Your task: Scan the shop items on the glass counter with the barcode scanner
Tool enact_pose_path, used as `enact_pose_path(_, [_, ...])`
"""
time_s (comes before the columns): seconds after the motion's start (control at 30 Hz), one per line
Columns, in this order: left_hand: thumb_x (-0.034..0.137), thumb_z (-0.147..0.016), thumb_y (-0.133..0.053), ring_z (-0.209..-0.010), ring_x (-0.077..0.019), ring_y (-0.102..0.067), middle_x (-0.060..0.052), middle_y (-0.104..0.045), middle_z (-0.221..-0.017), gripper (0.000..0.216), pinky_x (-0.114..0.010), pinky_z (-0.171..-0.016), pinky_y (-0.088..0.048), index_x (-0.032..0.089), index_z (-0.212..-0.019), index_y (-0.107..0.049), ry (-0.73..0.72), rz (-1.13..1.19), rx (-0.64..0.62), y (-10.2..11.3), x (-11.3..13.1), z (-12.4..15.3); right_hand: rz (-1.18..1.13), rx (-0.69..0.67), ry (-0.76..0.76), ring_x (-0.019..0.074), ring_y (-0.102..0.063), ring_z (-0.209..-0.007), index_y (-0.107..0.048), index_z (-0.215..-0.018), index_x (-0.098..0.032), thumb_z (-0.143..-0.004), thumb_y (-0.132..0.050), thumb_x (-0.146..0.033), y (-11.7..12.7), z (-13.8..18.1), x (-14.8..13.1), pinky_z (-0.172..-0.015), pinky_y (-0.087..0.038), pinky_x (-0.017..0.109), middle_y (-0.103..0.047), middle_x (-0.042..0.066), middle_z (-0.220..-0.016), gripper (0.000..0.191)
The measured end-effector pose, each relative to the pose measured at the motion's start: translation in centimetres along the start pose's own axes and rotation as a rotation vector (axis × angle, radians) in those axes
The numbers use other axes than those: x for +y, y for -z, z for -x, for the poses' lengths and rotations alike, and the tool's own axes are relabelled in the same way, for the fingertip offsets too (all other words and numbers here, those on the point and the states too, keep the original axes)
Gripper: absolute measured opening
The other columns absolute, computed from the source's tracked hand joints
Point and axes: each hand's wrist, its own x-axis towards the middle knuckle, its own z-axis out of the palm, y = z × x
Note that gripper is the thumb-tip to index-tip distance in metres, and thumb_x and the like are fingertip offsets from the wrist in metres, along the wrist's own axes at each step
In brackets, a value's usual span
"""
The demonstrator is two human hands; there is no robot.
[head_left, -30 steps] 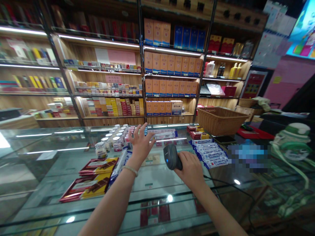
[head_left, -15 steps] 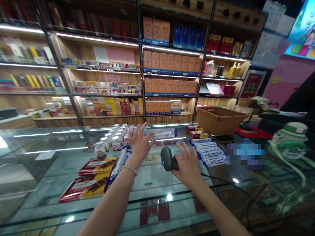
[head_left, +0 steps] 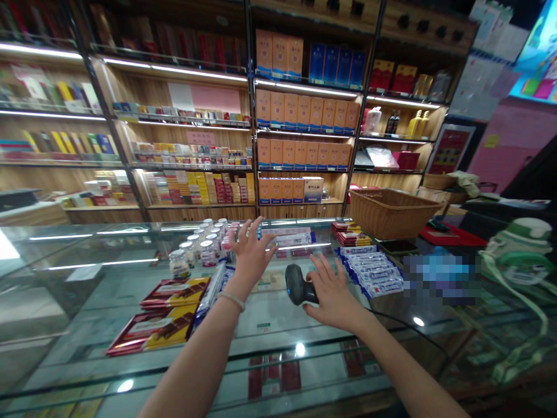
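A black handheld barcode scanner (head_left: 295, 284) rests on the glass counter, its cord trailing right. My right hand (head_left: 334, 297) is over its handle with fingers stretched and thumb apart; part of the handle is hidden beneath it. My left hand (head_left: 249, 255), a pale band on its wrist, hovers with fingers spread and nothing in it. Left of it are several lidded jars (head_left: 207, 253), long blue-and-white packets (head_left: 214, 290) and red-and-yellow chocolate bars (head_left: 170, 326). Right of my right hand lies a row of blue-and-white wrapped packets (head_left: 372, 271).
More red-and-yellow bars (head_left: 350, 235) lie in a stack before a wicker basket (head_left: 391, 213). A green-and-white bottle with a strap (head_left: 520, 252) stands at the right. Beyond the glass counter (head_left: 278, 334), shelves hold orange boxes (head_left: 307, 154).
My right hand has loosened around the scanner's handle: its thumb now shows apart below. My left hand keeps nearly the same pose. The view has shifted slightly.
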Motion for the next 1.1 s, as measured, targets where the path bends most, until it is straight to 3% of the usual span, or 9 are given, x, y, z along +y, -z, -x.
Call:
enact_pose_path(0.17, [0.037, -0.081, -0.079, -0.146, -0.0377, -0.036, -0.007, -0.047, -0.159, 0.023, -0.064, -0.121, -0.008, 0.032, -0.103, -0.076, -0.002, -0.002, 0.002, -0.1, 0.0, 0.0, -0.017, 0.002, 0.041, 0.0377, -0.013, -0.158, -0.053, -0.137, -0.019, -0.08, -0.066, -0.072, 0.5, 0.0, 1.5, -0.125, -0.012, 0.066, -0.026, 0.019, -0.168, 0.079])
enact_pose_path(0.23, [0.036, -0.081, -0.079, -0.146, -0.0379, -0.037, -0.007, -0.048, -0.158, 0.023, -0.065, -0.121, -0.008, 0.032, -0.103, -0.076, -0.001, -0.002, 0.007, -0.1, -0.1, 0.1, -0.001, 0.062, 0.029, 0.0365, -0.015, -0.158, -0.053, -0.137, -0.021, -0.085, -0.062, -0.072, 0.8, -0.7, 2.3, -0.124, -0.014, 0.065, -0.03, 0.018, -0.167, 0.074])
enact_pose_path(0.37, [0.036, -0.082, -0.078, -0.146, -0.0384, -0.037, -0.007, -0.048, -0.158, 0.023, -0.066, -0.12, -0.009, 0.033, -0.104, -0.075, -0.004, -0.004, -0.004, -0.1, -0.1, 0.1, 0.074, 0.273, -0.013, 0.0329, -0.017, -0.158, -0.055, -0.137, -0.024, -0.097, -0.054, -0.054, 1.7, -3.9, 3.8, -0.123, -0.017, 0.063, -0.036, 0.013, -0.164, 0.05])
enact_pose_path(0.47, [0.038, -0.083, -0.076, -0.146, -0.0382, -0.037, -0.007, -0.047, -0.159, 0.022, -0.066, -0.12, -0.009, 0.032, -0.104, -0.075, -0.005, 0.001, -0.01, -0.1, -0.2, 0.1, 0.111, 0.369, 0.013, 0.0341, -0.02, -0.156, -0.057, -0.136, -0.025, -0.094, -0.062, -0.049, 2.2, -6.8, 4.6, -0.123, -0.014, 0.062, -0.037, 0.013, -0.164, 0.049])
enact_pose_path(0.63, [0.037, -0.082, -0.077, -0.146, -0.0377, -0.037, -0.007, -0.048, -0.158, 0.023, -0.066, -0.121, -0.01, 0.032, -0.104, -0.075, -0.014, -0.006, -0.015, -0.2, -0.3, 0.1, 0.138, 0.381, 0.159, 0.0336, -0.023, -0.154, -0.058, -0.135, -0.027, -0.086, -0.073, -0.043, 1.5, -10.0, 5.3, -0.124, -0.006, 0.06, -0.037, 0.012, -0.164, 0.054])
enact_pose_path(0.87, [0.037, -0.082, -0.078, -0.145, -0.037, -0.038, -0.007, -0.05, -0.156, 0.022, -0.065, -0.121, -0.009, 0.032, -0.103, -0.075, -0.041, -0.023, -0.008, -0.2, 0.0, 0.0, 0.115, 0.455, 0.154, 0.0312, -0.026, -0.152, -0.061, -0.127, -0.026, -0.087, -0.073, -0.044, -1.3, -10.0, 6.3, -0.124, -0.007, 0.056, -0.046, 0.012, -0.156, 0.046])
enact_pose_path(1.1, [0.037, -0.081, -0.08, -0.146, -0.0372, -0.037, -0.007, -0.049, -0.157, 0.024, -0.064, -0.121, -0.008, 0.032, -0.103, -0.075, -0.07, -0.027, -0.028, -0.3, 0.6, 0.1, 0.098, 0.46, 0.129, 0.0302, -0.03, -0.149, -0.065, -0.119, -0.029, -0.089, -0.07, -0.041, -1.4, -9.3, 6.4, -0.124, -0.005, 0.056, -0.048, 0.009, -0.154, 0.033])
